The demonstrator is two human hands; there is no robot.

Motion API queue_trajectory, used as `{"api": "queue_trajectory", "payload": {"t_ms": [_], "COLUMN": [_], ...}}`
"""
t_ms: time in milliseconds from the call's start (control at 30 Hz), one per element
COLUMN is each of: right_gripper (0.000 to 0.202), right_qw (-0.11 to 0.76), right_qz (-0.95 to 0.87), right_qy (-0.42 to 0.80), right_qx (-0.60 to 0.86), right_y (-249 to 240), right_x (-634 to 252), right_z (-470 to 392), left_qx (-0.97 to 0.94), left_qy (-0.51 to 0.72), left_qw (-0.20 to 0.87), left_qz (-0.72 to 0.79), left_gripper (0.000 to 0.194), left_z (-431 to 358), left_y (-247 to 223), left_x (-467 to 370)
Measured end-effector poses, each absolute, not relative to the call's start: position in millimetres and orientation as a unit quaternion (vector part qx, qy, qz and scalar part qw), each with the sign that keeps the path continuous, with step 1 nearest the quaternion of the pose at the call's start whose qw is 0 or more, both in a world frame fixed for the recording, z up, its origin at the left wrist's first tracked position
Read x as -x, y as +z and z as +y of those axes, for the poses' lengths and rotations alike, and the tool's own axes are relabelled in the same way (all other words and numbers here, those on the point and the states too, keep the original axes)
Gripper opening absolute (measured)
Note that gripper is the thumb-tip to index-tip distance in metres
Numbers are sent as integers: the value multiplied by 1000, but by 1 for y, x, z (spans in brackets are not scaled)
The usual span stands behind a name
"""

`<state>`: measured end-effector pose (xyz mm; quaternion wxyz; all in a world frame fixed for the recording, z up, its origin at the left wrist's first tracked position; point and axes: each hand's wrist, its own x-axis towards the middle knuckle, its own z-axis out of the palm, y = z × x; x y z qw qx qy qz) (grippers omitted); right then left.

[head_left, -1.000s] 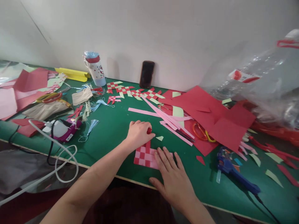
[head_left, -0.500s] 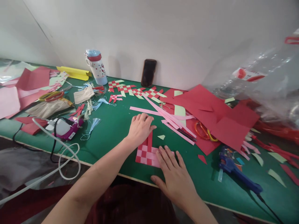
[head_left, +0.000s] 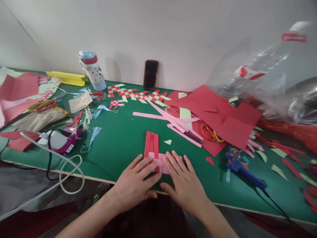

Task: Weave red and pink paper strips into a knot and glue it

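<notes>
Left hand (head_left: 135,183) and right hand (head_left: 185,180) rest with fingers spread upon pink-red woven paper (head_left: 161,158); red strips (head_left: 148,143) extend from it.

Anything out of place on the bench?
White cable droops over the table's front edge at left, possibly a snag; scissors handles poke out from red paper, blades hard to make out.
</notes>
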<state>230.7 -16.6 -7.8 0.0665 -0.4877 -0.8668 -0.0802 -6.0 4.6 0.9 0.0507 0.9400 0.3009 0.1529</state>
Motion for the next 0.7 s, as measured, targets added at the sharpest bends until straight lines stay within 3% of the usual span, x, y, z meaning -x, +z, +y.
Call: {"api": "queue_trajectory", "payload": {"t_ms": [700], "right_gripper": [80], "right_qw": [64], "right_qz": [-873], "right_qy": [-85], "right_qx": [476], "right_y": [-11], "right_x": [-234], "right_z": [-14], "left_qx": [-945], "left_qy": [124], "left_qw": [17], "left_qz": [302], "left_gripper": [68], "left_z": [6], "left_y": [0], "left_x": [12]}}
